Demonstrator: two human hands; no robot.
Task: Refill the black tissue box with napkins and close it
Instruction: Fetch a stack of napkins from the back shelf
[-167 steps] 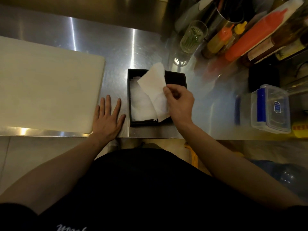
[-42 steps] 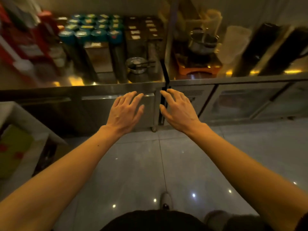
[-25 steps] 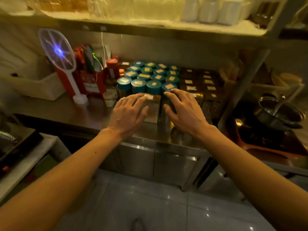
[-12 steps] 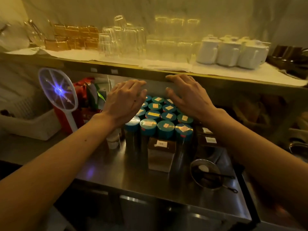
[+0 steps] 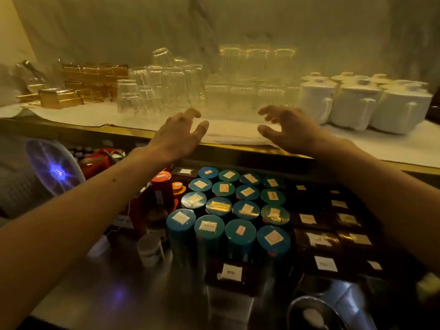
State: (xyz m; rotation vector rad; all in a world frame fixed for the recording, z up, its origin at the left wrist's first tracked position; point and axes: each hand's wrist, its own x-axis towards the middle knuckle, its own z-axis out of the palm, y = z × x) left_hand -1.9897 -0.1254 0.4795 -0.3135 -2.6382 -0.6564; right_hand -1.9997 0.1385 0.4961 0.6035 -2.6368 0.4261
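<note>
The black tissue box and the napkins are out of view. Both my arms stretch forward over a steel counter toward a raised shelf. My left hand (image 5: 177, 132) hovers at the shelf's front edge with fingers spread and loosely bent, holding nothing. My right hand (image 5: 287, 129) is level with it to the right, fingers likewise spread and empty. Between and just beyond the hands lies white cloth or paper (image 5: 228, 132) that lines the shelf, with upturned clear glasses (image 5: 166, 91) standing on it.
White jugs (image 5: 352, 103) stand on the shelf at right, gold-coloured boxes (image 5: 90, 79) at left. Below, several teal-lidded tins (image 5: 228, 210) and dark labelled boxes (image 5: 319, 236) crowd the counter (image 5: 107, 294). A glowing electric swatter (image 5: 54, 170) stands left; a metal strainer (image 5: 312, 313) lies bottom right.
I turned away from the counter with the tissue box and came to this shelf. Over the last second both hands rose from above the tins to the shelf edge and spread apart.
</note>
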